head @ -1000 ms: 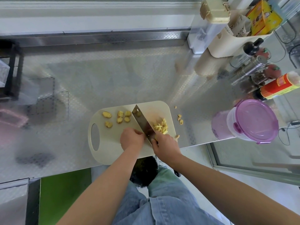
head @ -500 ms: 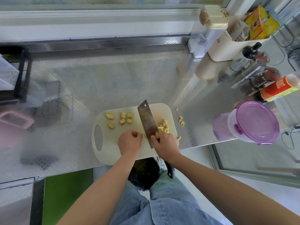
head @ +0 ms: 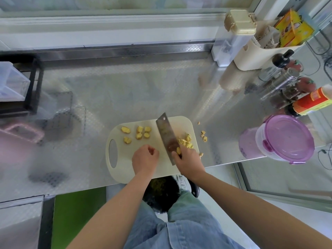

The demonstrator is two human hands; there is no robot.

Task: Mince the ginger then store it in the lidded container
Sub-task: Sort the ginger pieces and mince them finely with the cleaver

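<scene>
While gripping the cleaver (head: pixel 166 137) in the right hand (head: pixel 189 161), probably fetch ginger chunks (head: pixel 139 135) with the left hand (head: pixel 144 158) — curled, empty-looking. Lie on the cutting board (head: pixel 124 169) just beyond it, left of the blade.

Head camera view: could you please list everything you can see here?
counter: one, steel, under everything
cutting board: one, cream, counter's near edge
ginger chunks: about six, yellow, on the board left of the blade
chopped ginger: one pile, yellow, right of the blade
stray ginger bits: several, yellow, counter right of the board
cleaver: one, steel, over the board
lidded container: one, clear with purple lid, counter's right end
sauce bottle: one, red label, behind the container
caddy: one, cream, far right corner
left hand: fingers curled, over the board
right hand: grips the cleaver
</scene>
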